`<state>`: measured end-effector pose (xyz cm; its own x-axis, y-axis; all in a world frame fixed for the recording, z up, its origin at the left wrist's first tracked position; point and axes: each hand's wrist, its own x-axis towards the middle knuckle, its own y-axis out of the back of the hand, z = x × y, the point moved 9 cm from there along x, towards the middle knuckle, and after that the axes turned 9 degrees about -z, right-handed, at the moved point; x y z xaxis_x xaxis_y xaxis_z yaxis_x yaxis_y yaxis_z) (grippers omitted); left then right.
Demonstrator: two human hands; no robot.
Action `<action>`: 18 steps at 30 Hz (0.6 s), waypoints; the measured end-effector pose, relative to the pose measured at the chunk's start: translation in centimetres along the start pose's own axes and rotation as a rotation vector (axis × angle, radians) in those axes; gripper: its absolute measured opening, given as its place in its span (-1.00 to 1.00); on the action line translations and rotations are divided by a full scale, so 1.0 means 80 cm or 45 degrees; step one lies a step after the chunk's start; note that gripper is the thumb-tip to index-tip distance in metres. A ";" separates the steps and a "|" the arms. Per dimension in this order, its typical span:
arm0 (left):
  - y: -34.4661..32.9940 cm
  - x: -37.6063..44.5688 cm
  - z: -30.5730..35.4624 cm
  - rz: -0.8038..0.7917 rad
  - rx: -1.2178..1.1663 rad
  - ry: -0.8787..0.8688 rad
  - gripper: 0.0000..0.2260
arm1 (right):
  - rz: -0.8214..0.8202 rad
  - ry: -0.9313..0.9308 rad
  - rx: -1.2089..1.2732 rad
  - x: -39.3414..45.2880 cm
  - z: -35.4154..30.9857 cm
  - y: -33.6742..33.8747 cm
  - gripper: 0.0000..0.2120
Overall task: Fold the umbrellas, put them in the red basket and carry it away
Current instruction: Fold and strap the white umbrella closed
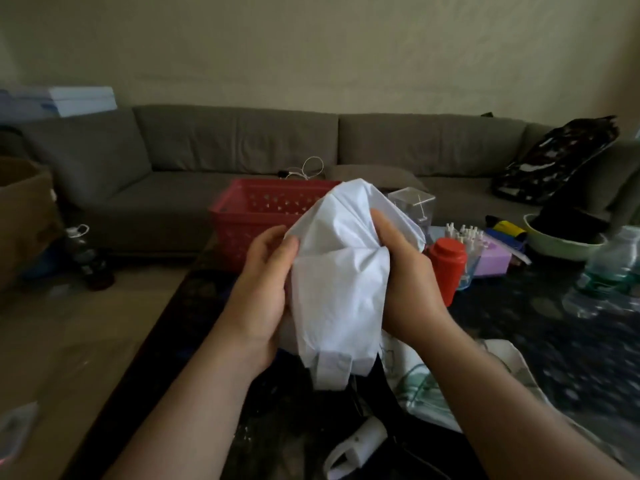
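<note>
A white umbrella (341, 278), its canopy bunched into a loose bundle, is held upright in front of me above the dark table. My left hand (265, 285) grips its left side with the thumb on the cloth. My right hand (403, 271) grips the right side, fingers curled into the folds. A fabric strap hangs at the bundle's lower end. Behind the umbrella stands the red basket (256, 216) with perforated walls, at the table's far edge; I cannot see anything inside it. A dark umbrella with yellow and blue parts (505, 230) lies at the right.
A red jar (446, 261), a purple box (491, 261), a clear box (412, 202), a green bowl (554, 242) and a plastic bottle (609, 268) crowd the table's right side. A printed cloth (450, 386) and a white device (360, 445) lie near me. A grey sofa (242, 150) runs behind.
</note>
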<state>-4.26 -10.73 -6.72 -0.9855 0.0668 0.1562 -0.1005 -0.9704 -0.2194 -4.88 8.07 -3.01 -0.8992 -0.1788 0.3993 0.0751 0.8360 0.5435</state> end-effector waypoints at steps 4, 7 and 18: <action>0.009 0.008 -0.032 0.005 -0.200 0.125 -0.50 | -0.027 -0.070 0.039 -0.003 0.013 -0.027 -0.55; 0.023 0.007 -0.046 0.151 -0.436 0.118 -0.72 | 0.080 -0.186 0.264 0.008 0.036 -0.030 -0.66; 0.016 0.013 -0.067 -0.009 0.137 0.379 -0.57 | -0.152 -0.760 1.298 0.000 0.085 -0.108 -0.76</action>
<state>-6.12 -10.62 -11.99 -0.9832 0.1229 -0.1350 -0.1078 -0.9876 -0.1139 -8.46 4.36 -12.77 -0.9562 -0.2393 -0.1684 -0.1577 0.9061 -0.3926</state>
